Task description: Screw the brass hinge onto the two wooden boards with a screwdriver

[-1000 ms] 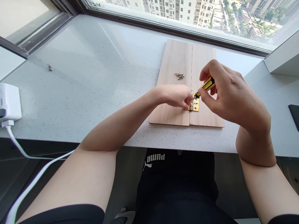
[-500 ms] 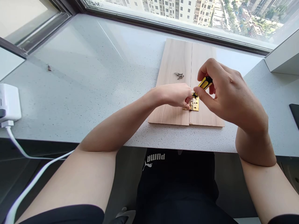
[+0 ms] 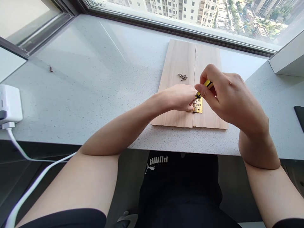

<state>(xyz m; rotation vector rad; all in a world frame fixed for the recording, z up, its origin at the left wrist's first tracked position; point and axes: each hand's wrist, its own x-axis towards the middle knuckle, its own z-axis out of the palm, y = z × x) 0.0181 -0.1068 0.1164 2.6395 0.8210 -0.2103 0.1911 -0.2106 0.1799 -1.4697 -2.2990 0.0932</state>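
Two light wooden boards [image 3: 171, 117] lie side by side on the speckled counter. A brass hinge [image 3: 199, 107] lies across their seam near the front edge. My right hand [image 3: 223, 95] is closed on the yellow-and-black handle of a screwdriver [image 3: 207, 85], whose shaft slants down and left to the hinge. My left hand [image 3: 181, 96] is closed beside the shaft over the hinge's left part; what its fingers grip is hidden. Several small screws [image 3: 182, 76] rest on the left board behind my left hand.
On the counter [image 3: 95, 79], a small brown object [image 3: 51, 69] lies at the far left. A white charger [image 3: 10, 104] with a white cable [image 3: 16, 145] stands at the left edge. A dark flat object [image 3: 300, 115] lies far right. The window frame [image 3: 152, 25] borders the back.
My right hand has turned and shifted slightly left and down with the screwdriver. More of the handle is now covered by its fingers. My left hand's fingers have shifted slightly.
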